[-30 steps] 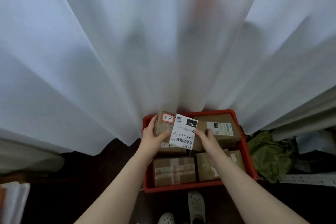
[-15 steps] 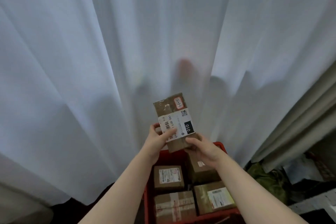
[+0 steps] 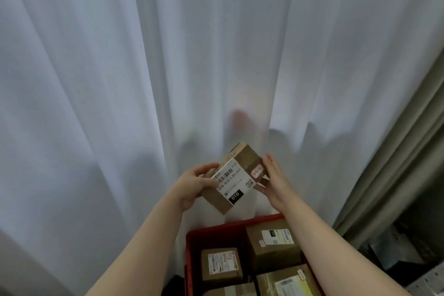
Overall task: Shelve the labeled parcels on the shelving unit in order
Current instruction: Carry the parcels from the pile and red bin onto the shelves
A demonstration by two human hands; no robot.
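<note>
A small brown cardboard parcel [image 3: 236, 175] with a white shipping label marked "010" and a small red-bordered handwritten sticker is held up in front of a white curtain. My left hand [image 3: 195, 182] grips its left end, fingers curled over the top edge. My right hand [image 3: 270, 179] holds its right end beside the sticker. The parcel is tilted, label facing me. Below it stands a red crate [image 3: 192, 255] holding several more labelled brown parcels [image 3: 271, 245]. No shelving unit is in view.
A sheer white curtain [image 3: 168, 67] fills most of the view, with vague shapes behind it. A heavier beige curtain [image 3: 408, 146] hangs at the right. Dark clutter and a perforated white metal piece [image 3: 427, 282] lie at the lower right.
The parcel has been lifted out of the crate and turned clockwise; the sticker end went from pointing up to pointing right. My right hand shifted from under the parcel to its right end.
</note>
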